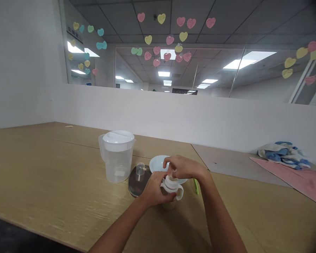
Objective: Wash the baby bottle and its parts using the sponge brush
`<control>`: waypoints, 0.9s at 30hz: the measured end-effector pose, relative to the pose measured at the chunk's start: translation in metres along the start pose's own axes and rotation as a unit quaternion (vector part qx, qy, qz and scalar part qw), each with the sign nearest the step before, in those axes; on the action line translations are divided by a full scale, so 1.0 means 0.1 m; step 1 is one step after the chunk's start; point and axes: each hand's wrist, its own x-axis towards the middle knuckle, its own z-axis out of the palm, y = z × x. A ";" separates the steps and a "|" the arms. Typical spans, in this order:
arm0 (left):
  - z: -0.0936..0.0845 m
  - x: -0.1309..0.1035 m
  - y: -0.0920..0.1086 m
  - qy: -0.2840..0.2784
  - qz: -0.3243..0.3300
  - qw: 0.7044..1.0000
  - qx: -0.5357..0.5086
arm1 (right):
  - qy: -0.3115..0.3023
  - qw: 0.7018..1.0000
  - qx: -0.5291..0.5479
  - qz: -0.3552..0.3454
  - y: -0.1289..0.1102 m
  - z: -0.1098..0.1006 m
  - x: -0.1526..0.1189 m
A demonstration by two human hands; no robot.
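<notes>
A baby bottle [171, 189] with a white collar and white side handles stands upright near the middle of the table. My left hand [155, 189] is wrapped round it from the left. Above the collar, the curled fingers of my right hand [183, 167] pinch the clear nipple [172, 173]; their tips partly cover it. A clear domed cap [140, 169] sits on a dark round tray [133, 184] just left of my left hand. Behind both hands lies a pale blue-white dish [156, 161], partly hidden by them.
A translucent lidded pitcher [118, 160] stands left of the tray. Beside my right wrist lies a bright green item [196, 186]. A crumpled blue-and-white cloth [284, 154] and a pink sheet [300, 177] lie at the far right. The white wall [147, 112] borders the table's back.
</notes>
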 end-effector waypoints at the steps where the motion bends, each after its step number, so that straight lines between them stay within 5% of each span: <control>1: 0.00 0.00 0.00 0.000 -0.004 1.000 0.001 | -0.003 1.000 -0.001 0.002 0.00 0.00 -0.01; 8: -0.03 -0.01 0.00 0.000 -0.008 1.000 0.004 | 0.038 0.997 -0.063 0.030 -0.10 0.04 0.00; 16: -0.05 -0.01 0.01 -0.006 -0.017 1.000 0.011 | -0.020 0.993 -0.014 0.117 -0.12 0.13 0.10; 23: -0.06 -0.01 0.03 -0.021 -0.025 0.999 0.019 | 0.083 0.983 -0.137 0.093 -0.26 0.10 0.01; 27: -0.06 -0.01 0.03 -0.016 -0.027 0.999 0.023 | 0.069 0.981 -0.163 0.083 -0.30 0.10 0.02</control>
